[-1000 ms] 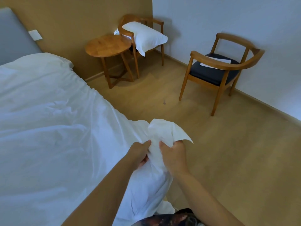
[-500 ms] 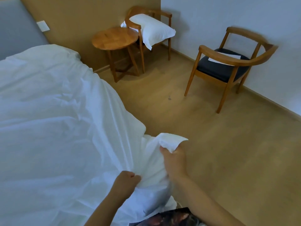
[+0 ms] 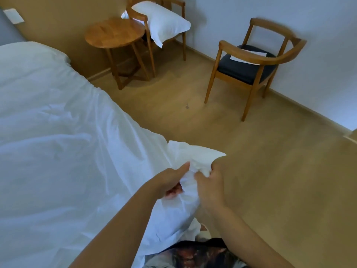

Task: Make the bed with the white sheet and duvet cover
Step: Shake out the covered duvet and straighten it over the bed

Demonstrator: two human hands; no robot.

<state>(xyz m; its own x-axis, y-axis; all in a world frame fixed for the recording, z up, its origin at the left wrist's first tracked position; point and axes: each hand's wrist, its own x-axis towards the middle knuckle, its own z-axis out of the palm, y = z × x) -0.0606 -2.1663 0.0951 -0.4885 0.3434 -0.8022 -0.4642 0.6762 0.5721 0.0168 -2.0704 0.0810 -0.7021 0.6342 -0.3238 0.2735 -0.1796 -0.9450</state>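
White sheet [image 3: 58, 132] lies spread over the bed, wrinkled. Left hand [image 3: 170, 182] and right hand [image 3: 209, 187] both pinch its near corner, fingers curled on cloth. Judged partway: smoothing and tucking left; pillow [image 3: 164, 22] not yet on bed, sits on chair [image 3: 147, 41].

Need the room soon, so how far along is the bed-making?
Done: the white bedding is spread out wide. In hand: left hand and right hand grip its bunched near corner. Left: lay that corner flat, smooth the wrinkles, fetch the pillow off the far chair.
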